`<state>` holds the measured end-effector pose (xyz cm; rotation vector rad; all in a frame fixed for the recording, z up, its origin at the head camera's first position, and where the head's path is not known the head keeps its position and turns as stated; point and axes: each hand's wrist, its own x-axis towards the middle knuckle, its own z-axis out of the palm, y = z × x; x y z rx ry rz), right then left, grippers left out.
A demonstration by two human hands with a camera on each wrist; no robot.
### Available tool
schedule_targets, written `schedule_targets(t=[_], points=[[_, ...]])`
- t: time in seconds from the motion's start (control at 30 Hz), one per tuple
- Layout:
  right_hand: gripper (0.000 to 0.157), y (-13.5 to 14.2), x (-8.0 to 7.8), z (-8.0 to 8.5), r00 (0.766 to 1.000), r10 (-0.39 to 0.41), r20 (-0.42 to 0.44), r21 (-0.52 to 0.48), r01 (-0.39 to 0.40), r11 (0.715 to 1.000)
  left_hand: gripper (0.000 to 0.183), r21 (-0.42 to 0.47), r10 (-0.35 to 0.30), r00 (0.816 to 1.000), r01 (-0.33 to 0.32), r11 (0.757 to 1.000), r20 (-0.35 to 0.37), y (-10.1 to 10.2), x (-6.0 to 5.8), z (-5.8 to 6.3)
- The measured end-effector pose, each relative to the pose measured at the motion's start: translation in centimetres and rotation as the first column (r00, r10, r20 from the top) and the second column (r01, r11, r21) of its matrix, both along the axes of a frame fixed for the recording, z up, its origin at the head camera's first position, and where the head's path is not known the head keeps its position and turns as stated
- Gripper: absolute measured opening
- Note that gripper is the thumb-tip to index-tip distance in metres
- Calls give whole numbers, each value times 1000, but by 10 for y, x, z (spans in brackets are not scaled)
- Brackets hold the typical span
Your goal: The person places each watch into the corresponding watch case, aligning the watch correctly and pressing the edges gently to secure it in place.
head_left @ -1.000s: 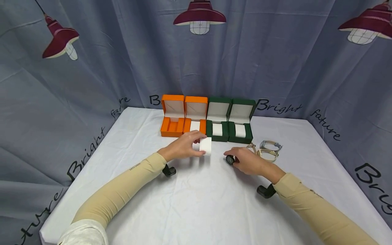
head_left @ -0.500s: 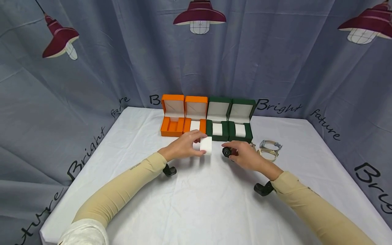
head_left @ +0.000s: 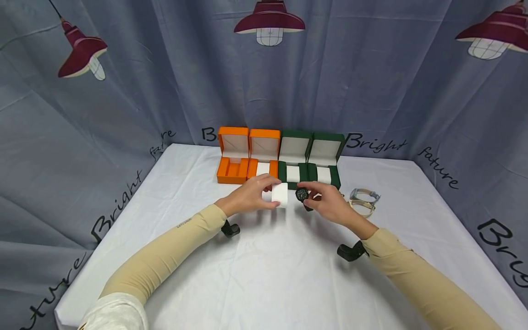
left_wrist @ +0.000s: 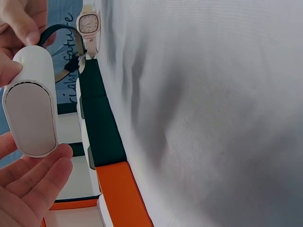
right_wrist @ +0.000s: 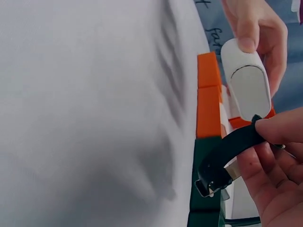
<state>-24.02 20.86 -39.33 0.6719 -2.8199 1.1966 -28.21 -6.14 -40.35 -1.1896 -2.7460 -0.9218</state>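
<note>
My left hand pinches a white watch cushion by its ends, thumb below and fingers above, over the table. Just right of it, my right hand pinches a black wristwatch, its round dial facing up. A narrow gap separates watch and cushion in the head view. In the right wrist view the dark strap hangs unfastened in a curve, with its buckle at the lower end. The cushion's flat oval end shows in the left wrist view.
Behind the hands stand open watch boxes: an orange one without a cushion, another orange box, and two green boxes with white cushions. A blue-strapped watch and a beige watch lie right; a pink watch is near them.
My right hand has lifted the black watch and moved it left, up to the cushion, turning its dial upward. My left hand with the cushion has shifted slightly right.
</note>
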Motion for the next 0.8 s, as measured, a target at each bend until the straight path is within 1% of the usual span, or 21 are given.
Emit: schedule_targets(t=[0.23,0.43,0.67,0.8], points=[[48,-3,-3,2,998,-20,60,-99,26,995,54,7,-12,1000,12,1000,-19,4,1,-1],[50,-3,-2,7,993,-43,108,-149,59,987,54,24,-13,1000,14,1000,-18,8,2,0],[50,-3,-5,7,987,-26,159,-213,59,975,57,30,-9,1000,9,1000,-14,12,3,0],[51,-4,-7,8,983,-17,182,-248,63,967,58,45,-21,1000,22,999,-23,15,3,0]])
